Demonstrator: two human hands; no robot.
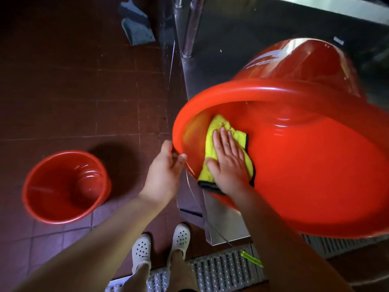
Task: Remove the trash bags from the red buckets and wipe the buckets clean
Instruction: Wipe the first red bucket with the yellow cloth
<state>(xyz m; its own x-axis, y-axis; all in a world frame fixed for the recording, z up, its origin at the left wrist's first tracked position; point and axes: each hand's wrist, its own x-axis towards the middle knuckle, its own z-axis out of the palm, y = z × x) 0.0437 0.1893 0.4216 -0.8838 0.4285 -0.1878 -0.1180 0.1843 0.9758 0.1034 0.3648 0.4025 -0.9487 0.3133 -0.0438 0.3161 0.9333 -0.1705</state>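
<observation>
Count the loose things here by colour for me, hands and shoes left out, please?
Red: 2, the tilted bucket and the floor bucket.
Yellow: 1, the cloth.
Blue-grey: 1, the dustpan.
Green: 1, a small stick on the grate.
Total: 5.

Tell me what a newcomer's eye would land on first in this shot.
First, the big red bucket tipped on its side at right, mouth toward the camera, against the steel counter. Inside it, the right hand presses a yellow cloth flat on the wall while the left hand grips the rim. A second red bucket stands upright on the floor at lower left.
</observation>
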